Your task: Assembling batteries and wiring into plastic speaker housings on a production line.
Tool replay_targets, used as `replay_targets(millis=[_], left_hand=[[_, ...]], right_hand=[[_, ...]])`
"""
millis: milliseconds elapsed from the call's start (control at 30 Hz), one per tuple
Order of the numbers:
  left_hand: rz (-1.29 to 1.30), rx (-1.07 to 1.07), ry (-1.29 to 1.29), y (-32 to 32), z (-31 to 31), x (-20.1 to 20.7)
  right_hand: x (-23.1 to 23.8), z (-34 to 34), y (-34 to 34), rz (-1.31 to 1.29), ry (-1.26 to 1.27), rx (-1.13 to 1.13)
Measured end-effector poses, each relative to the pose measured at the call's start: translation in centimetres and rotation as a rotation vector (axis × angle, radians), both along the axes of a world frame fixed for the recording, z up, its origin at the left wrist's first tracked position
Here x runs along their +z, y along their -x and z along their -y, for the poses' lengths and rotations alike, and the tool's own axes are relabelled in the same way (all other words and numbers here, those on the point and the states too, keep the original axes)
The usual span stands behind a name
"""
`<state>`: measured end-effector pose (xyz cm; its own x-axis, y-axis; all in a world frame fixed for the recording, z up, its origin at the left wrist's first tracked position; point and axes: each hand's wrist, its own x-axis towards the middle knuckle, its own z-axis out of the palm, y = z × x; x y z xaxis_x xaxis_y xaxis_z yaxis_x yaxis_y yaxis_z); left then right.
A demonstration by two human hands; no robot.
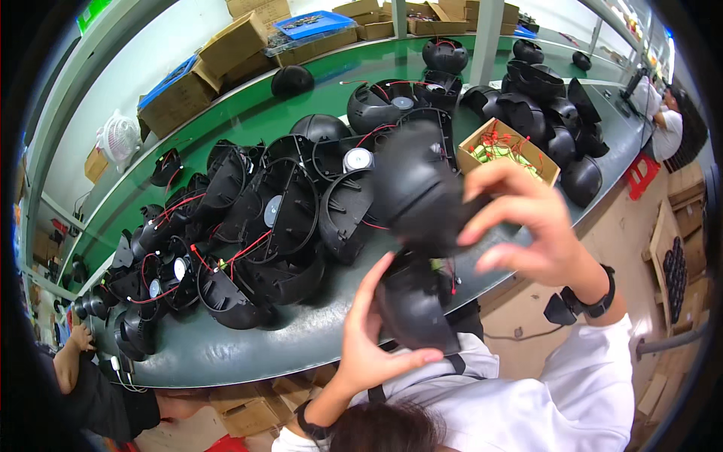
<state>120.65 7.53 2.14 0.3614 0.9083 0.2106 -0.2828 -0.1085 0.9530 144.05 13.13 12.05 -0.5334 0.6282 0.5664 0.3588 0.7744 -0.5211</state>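
Note:
My left hand (365, 343) is closed around a curved black plastic shell (416, 307), thumb along its lower edge and fingers up its left side. Just above it, my right hand (527, 222) grips a larger rounded black shell (419, 192) by its right side, between thumb and fingers. That upper shell is smeared by motion and has a dark groove across it. Its lower end overlaps the lower shell in view; whether the two touch, I cannot tell. A short red wire with a small connector (453, 285) shows beside the lower shell.
Black half shells with red wires and round speakers (358, 160) crowd the grey bench (226, 352). A small cardboard box (474, 137) holds green packs with red leads. More shells (527, 117) are heaped at right. Behind runs a green belt (248, 102). Co-workers sit at far left and far right.

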Motion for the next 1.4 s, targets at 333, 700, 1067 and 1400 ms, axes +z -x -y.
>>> replay_targets(millis=[333,700,1067,1400], left_hand=[[-0.646,0.332,-0.663,1.8,-0.3,0.5],[-0.798,0.213,-0.647,1.5,-1.1,1.6],[-0.708,0.154,-0.596,3.2,-1.1,1.8],[-0.734,0.21,-0.559,5.0,-0.6,2.1]], right_hand=[[-7.2,2.1,-4.6,0.381,-0.302,-0.25],[-10.7,0.7,-3.2,0.205,-0.723,-0.241],[-9.8,0.6,5.3,0.32,-0.384,-0.387],[-9.1,2.4,4.1,0.072,-0.184,0.033]])
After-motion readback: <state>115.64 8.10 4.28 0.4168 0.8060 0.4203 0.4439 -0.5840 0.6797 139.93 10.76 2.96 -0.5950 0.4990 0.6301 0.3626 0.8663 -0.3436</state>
